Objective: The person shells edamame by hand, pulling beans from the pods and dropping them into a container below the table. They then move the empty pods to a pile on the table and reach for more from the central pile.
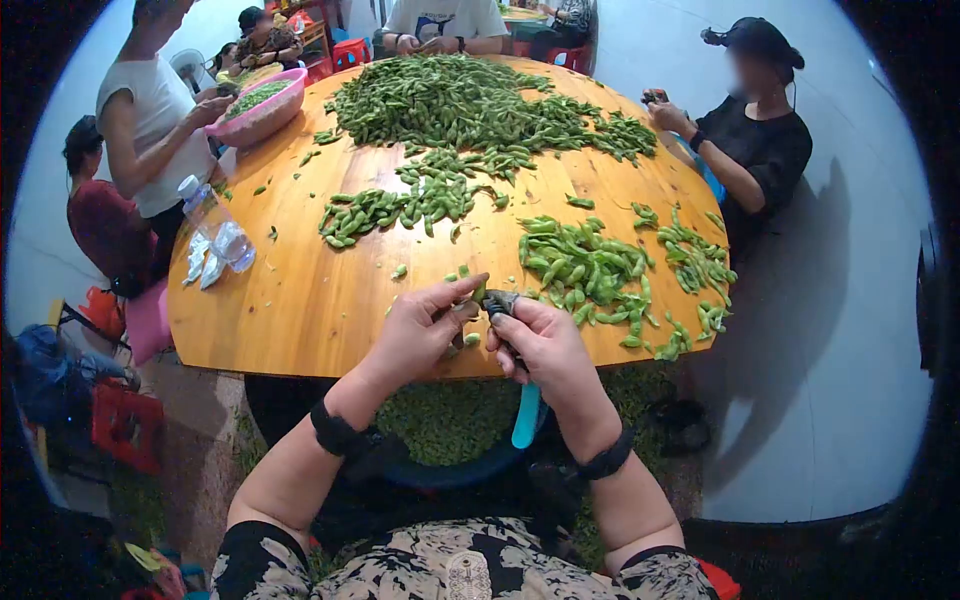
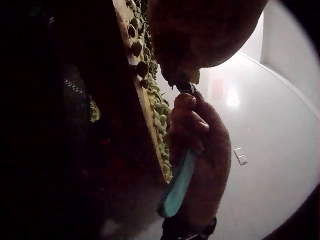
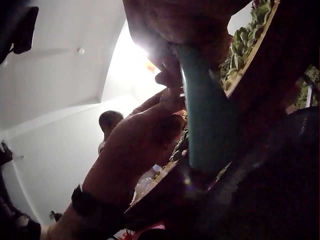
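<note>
the left hand (image 1: pixel 420 325) pinched a single pod (image 1: pixel 479 292), small and dull green, between thumb and fingers over the near edge of the table (image 1: pixel 290 315). the right hand (image 1: pixel 545 345) was curled round a tool (image 1: pixel 526 415), its smooth turquoise handle, rounded at the end, jutting below the fingers. just beyond it lay a loose heap of pods (image 1: pixel 590 265), plump and bright green; farther across the yellowish wood rose a bigger, darker green mound (image 1: pixel 440 100).
</note>
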{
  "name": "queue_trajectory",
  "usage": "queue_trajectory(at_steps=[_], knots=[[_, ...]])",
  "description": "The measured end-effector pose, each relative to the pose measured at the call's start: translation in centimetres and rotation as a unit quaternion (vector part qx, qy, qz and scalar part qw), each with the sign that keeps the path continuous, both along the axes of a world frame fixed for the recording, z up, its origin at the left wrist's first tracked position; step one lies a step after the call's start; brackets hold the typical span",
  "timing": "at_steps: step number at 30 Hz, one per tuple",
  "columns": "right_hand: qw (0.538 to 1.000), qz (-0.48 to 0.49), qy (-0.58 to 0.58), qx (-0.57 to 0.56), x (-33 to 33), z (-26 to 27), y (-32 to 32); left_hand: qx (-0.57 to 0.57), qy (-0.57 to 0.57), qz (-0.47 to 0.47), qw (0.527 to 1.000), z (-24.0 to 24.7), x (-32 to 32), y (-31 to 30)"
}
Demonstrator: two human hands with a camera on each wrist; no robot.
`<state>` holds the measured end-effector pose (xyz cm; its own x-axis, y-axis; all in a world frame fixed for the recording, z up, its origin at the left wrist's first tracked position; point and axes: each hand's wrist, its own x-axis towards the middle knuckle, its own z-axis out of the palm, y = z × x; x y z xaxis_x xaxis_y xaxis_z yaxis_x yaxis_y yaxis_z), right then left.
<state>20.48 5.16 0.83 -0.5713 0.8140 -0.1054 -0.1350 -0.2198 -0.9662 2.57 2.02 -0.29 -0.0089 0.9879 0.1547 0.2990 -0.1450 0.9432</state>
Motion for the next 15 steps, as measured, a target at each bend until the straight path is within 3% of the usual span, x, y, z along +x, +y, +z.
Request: queue_trajectory(at_steps=[6,9,11,15], knots=[[0.998,-0.012,0.036,-0.044,-0.5,-0.4,-0.6,-0.022,-0.054,-0.022,0.998,-1.1,-0.7,-0.2],[0.997,-0.017,0.043,-0.06,-0.6,-0.6,-0.9,-0.082,-0.138,-0.061,0.985,-1.4,-1.3,-0.2],[0.996,-0.024,0.045,-0.076,-0.7,-0.9,-1.1,-0.141,-0.286,-0.111,0.941,-1.9,-1.6,-0.2],[0.993,-0.035,0.071,-0.087,-0.8,-1.1,-1.2,-0.153,-0.307,-0.144,0.928,-1.8,-1.9,0.0]])
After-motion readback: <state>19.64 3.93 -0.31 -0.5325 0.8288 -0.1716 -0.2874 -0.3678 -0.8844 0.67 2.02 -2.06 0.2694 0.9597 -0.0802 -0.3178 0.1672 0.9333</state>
